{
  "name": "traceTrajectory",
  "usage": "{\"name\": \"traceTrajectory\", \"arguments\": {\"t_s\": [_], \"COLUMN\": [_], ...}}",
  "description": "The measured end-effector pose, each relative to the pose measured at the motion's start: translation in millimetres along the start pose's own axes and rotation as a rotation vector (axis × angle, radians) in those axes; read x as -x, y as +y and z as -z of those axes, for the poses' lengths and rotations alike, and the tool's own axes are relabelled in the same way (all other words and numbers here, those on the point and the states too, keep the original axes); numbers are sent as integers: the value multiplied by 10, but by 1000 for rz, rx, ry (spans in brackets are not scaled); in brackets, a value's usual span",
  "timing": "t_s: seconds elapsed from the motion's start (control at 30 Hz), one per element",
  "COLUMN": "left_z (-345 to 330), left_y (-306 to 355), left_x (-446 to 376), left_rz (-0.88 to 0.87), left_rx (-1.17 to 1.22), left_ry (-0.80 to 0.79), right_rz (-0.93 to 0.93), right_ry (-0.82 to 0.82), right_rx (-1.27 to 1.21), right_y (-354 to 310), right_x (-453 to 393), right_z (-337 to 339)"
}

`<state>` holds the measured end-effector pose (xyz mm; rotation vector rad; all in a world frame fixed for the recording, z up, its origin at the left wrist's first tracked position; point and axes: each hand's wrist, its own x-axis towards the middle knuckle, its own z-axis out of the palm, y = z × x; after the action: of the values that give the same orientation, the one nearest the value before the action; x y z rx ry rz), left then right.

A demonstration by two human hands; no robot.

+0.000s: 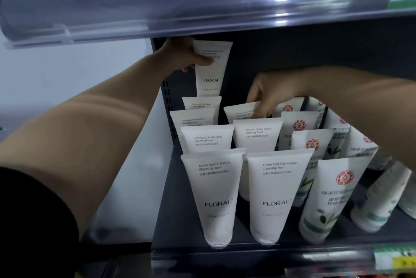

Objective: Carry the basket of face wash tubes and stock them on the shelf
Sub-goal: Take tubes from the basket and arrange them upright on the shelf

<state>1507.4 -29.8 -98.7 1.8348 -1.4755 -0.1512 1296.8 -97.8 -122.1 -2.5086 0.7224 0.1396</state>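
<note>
My left hand grips a white FLORAL face wash tube by its top, holding it upright above the back of the left row. My right hand reaches in from the right and pinches the top edge of a tilted white tube at the back of the second row. Several white FLORAL tubes stand cap-down in two rows on the dark shelf. The basket is out of view.
Tubes with a red seal and green leaves fill the rows to the right. More tubes lean at the far right. The shelf above overhangs close to my hands. A price strip runs along the front edge.
</note>
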Motion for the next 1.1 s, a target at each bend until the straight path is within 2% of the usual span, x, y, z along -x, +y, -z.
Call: {"name": "traceTrajectory", "arguments": {"t_s": [0.3,0.37,0.47,0.53,0.67,0.93,1.1], "left_z": [-134,-150,-183,-210,-287,-435,-526], "left_y": [155,201,283,336,377,359,322], "left_x": [-8,6,22,31,61,79,58], "left_rz": [32,41,45,39,27,73,59], "left_rx": [55,79,107,107,52,-111,-219], "left_ry": [-94,-128,-162,-170,-232,-415,-465], "right_rz": [-65,-46,-14,27,95,25,19], "right_ry": [18,134,480,551,527,315,256], "right_rx": [30,-57,-181,-183,-105,-17,57], "right_y": [55,25,16,0,-30,68,102], "right_x": [73,81,52,19,-91,-246,-243], "right_z": [137,193,306,331,256,220,183]}}
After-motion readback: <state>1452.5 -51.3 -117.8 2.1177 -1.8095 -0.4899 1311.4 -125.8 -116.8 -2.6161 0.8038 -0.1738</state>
